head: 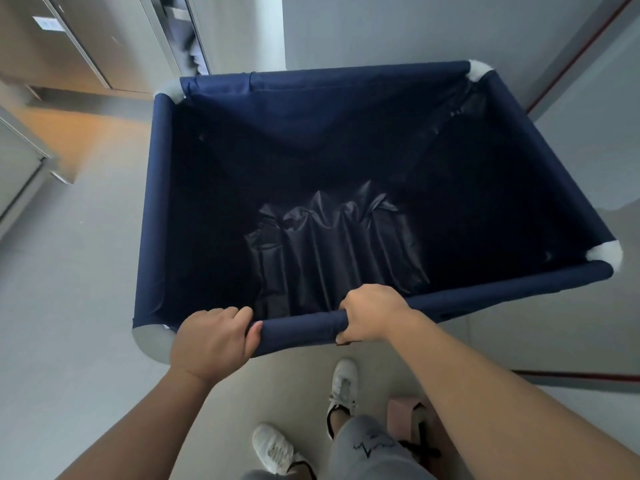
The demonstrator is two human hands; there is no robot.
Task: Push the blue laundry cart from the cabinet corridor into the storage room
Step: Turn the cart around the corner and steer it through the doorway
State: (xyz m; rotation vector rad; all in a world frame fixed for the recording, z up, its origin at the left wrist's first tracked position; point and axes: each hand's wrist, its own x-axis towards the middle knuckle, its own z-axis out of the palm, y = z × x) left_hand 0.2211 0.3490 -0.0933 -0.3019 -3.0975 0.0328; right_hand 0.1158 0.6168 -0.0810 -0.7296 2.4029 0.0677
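Both forearms reach out ahead of me, and below them I see my white sneakers (341,386) on the pale floor (69,306), with a pink box (405,414) just beside my right foot. That box is the nearest hazard: I judge that a step back or a sideways shuffle could catch it and trip me.

Farther out, my left hand (214,336) is wrapped around the near rail of the blue laundry cart (346,140), close to its left corner, fingers curled fully over the fabric-covered tube. My right hand (370,315) is closed on the same rail, nearer the middle. With both grips left of centre, I expect an uneven push to swing the cart's right side outward.

Its basin is empty apart from a crumpled dark liner (329,244) on the bottom, so it should roll lightly and could run away from me.

Ahead, the cart's far right corner sits near a grey wall (381,29) with a red strip (581,53), and the far left corner points toward the grey cabinets (79,43). Steering too wide either way would, I think, scrape a padded corner.
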